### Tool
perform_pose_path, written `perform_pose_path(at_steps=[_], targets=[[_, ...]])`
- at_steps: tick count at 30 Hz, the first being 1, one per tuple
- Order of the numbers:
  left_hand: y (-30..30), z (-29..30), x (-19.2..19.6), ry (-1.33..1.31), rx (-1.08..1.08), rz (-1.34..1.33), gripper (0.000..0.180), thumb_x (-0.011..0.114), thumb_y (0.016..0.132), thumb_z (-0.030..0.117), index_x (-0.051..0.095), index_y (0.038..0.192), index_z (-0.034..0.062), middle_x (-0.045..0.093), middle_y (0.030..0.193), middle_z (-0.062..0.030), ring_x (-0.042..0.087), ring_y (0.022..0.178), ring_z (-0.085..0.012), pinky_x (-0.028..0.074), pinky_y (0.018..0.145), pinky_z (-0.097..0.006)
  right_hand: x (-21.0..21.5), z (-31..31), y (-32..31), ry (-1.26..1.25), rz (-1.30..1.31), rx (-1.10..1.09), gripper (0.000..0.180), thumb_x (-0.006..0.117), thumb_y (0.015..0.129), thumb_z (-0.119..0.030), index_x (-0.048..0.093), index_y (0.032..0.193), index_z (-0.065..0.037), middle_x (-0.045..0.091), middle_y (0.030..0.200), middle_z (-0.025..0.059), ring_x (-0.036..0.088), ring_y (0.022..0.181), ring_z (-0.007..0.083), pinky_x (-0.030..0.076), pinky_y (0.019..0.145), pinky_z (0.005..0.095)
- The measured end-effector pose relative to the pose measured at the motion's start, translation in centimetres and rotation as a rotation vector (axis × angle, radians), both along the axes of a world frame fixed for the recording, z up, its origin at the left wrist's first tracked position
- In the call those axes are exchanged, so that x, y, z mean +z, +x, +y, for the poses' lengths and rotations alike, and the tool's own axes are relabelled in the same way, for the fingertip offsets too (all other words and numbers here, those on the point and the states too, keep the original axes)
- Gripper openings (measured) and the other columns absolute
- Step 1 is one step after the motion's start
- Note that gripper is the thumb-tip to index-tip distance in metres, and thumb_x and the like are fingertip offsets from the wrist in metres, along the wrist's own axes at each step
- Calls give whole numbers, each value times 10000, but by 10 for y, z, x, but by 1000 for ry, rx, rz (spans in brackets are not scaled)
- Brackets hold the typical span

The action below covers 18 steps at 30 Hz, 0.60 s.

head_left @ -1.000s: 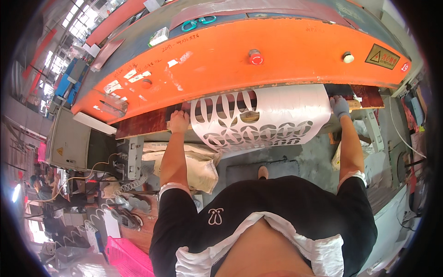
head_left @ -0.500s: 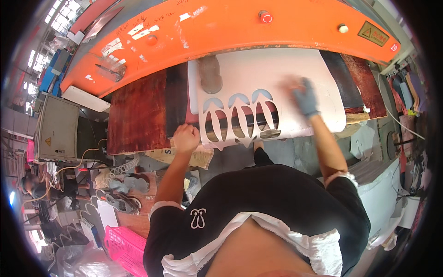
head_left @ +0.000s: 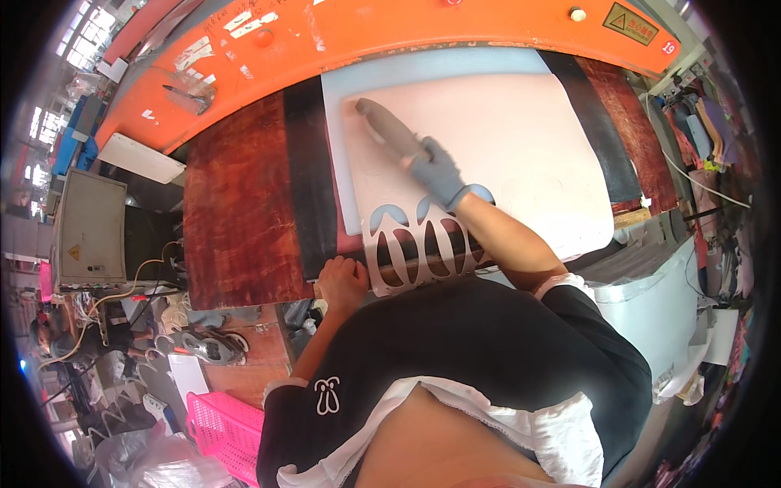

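Bright daylight comes in at the far left, where the windows (head_left: 85, 37) burn out to white. The pale sheet (head_left: 521, 130) looks washed out, its surface detail faint. Motion blur softens the long grey piece (head_left: 386, 128). Fisheye distortion bows the orange beam (head_left: 358, 37); detail smears toward the blackened edges.

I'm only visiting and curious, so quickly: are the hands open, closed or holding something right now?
Left hand: curled beside the pale sheet; whether it grips anything can't be told.
Right hand: closed on a grey sole-shaped piece.
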<state>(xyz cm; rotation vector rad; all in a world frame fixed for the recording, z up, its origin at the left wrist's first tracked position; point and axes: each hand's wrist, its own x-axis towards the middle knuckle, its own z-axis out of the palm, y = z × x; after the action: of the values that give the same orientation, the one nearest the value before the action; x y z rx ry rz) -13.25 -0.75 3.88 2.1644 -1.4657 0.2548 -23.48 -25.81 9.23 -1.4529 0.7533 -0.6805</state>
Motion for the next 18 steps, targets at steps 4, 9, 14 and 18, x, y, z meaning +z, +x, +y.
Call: perform_pose_path(at_steps=[4, 9, 14, 18], targets=[[-13, 15, 0, 11, 11, 34, 194, 596, 687, 103, 459, 554, 70, 462, 614, -83, 489, 608, -284, 376, 523, -418, 4, 0, -48, -197, 50, -39, 553, 738, 688, -281, 493, 1089, 11, 561, 952, 111, 550, 859, 176, 465, 730, 290], [-17, 19, -1, 33, 19, -30, 188, 595, 692, 106, 459, 566, 79, 462, 624, -74, 488, 613, -274, 369, 526, -410, -21, 10, -58, -966, 320, -98, 693, 773, 570, -288, 471, 1123, 0, 546, 1023, 212, 539, 936, 378, 456, 808, 407], [-10, 9, -3, 14, -6, -33, 187, 588, 698, 96, 454, 568, 78, 460, 621, -78, 487, 615, -276, 365, 525, -411, -36, -2, -49, -1006, 340, -92, 740, 804, 554, -289, 442, 1136, -10, 532, 1063, 206, 524, 971, 374, 453, 831, 417], [3, -10, -3, -10, -19, -70, 187, 582, 694, 81, 448, 563, 74, 457, 614, -82, 483, 602, -281, 365, 515, -416, -33, -23, -38, -965, 359, -50, 737, 770, 580, -324, 448, 1152, 11, 522, 1097, 197, 499, 1014, 367, 426, 870, 410]])
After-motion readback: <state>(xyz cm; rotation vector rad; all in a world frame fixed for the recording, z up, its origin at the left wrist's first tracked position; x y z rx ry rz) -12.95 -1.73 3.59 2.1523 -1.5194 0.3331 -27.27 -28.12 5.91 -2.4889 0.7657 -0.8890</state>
